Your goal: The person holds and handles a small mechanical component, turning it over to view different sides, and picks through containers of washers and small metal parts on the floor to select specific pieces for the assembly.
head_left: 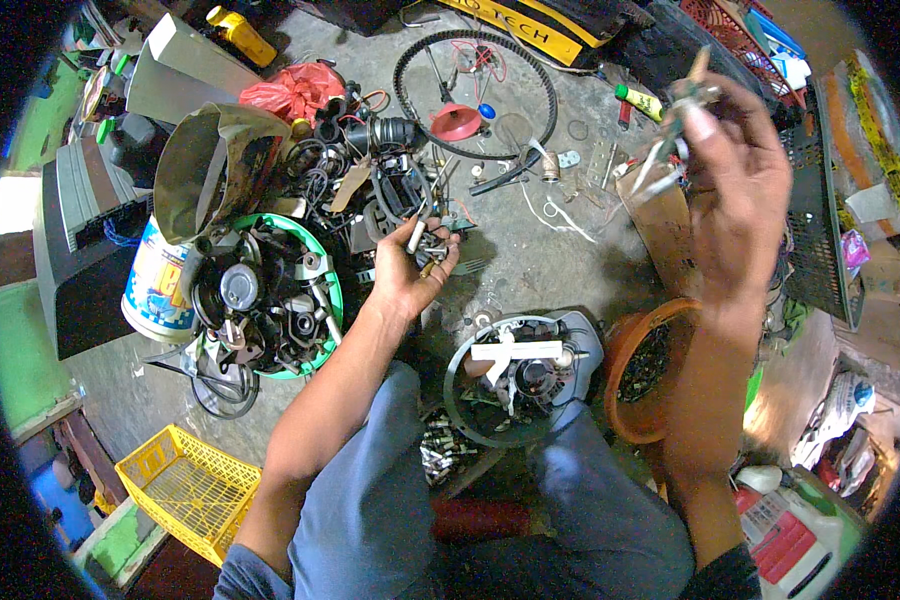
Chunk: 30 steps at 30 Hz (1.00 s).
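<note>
My left hand (406, 278) is turned palm up, its fingers curled around several small metal parts (432, 250), some of them cylindrical. A short white cylinder (416, 236) sticks up among them. My right hand (738, 190) is raised at the right, fingers closed on a bunch of small mixed pieces (682, 112). A tan pointed end, dark green bits and whitish strips show there, blurred by motion; their exact kind I cannot make out. Between my knees stands a round clear-rimmed tub (452, 385) of parts, with a white strip (515, 350) across its top.
A green basin (338, 300) heaped with mechanical parts stands left, beside a white bucket (150, 290). An orange-brown bowl (620, 420) of small dark pieces is at the right. A yellow crate (185, 480) lies lower left. Beyond are a black ring-shaped belt (398, 85) and red funnel (456, 122).
</note>
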Each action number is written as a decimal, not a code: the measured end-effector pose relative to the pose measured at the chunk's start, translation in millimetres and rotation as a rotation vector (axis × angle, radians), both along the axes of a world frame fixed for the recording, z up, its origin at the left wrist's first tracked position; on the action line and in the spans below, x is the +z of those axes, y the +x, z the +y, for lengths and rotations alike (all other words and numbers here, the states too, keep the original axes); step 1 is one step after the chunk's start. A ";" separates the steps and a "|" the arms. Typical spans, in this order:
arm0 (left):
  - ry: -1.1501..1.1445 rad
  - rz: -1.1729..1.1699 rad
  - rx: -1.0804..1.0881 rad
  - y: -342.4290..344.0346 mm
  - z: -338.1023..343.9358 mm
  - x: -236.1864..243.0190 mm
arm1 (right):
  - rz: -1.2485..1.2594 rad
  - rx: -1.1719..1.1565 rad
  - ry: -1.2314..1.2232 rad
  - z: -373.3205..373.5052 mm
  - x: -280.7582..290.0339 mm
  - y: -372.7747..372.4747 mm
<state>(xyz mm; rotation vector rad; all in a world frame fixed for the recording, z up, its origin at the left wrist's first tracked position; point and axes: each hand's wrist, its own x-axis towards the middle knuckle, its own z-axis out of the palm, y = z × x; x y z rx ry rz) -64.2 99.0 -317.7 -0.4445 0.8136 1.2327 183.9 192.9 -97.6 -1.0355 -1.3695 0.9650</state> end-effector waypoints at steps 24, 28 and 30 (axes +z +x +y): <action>0.116 -0.053 -0.129 36.3 4.6 39.1 | -0.522 0.426 -0.134 -54.0 -108.1 -55.9; 0.123 -0.106 -0.168 34.2 2.4 33.8 | -0.625 0.503 -0.019 -54.5 -116.1 -57.8; 0.135 -0.116 -0.159 34.0 4.0 36.5 | -0.580 0.472 0.013 -52.7 -117.1 -56.7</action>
